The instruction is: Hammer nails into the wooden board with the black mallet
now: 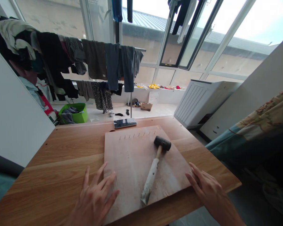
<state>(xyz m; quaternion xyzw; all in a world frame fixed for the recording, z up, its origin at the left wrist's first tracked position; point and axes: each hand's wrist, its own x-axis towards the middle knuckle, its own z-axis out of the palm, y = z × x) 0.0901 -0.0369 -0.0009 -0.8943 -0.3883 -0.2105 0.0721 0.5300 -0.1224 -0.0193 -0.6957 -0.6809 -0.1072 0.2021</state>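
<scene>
A flat wooden board (124,169) lies on the wooden table. Several nails (134,135) stand upright in a row near its far edge. Across the board's right half rests a rubber mallet (162,143), its black head pointing away and its worn white-wrapped handle towards me. My left hand (96,191) is spread with fingers apart over the board's left edge, holding nothing. At the board's right edge is my right hand (204,182), its fingers stretched out and fairly close together, with the fingertips at the board's corner. Neither hand touches the mallet.
A phone (124,123) lies on the table (68,157) just beyond the board. Past the table stand a drying rack with clothes (94,59), a green basin (81,116) and a white washing machine (195,100). A curtain (252,122) hangs at the right.
</scene>
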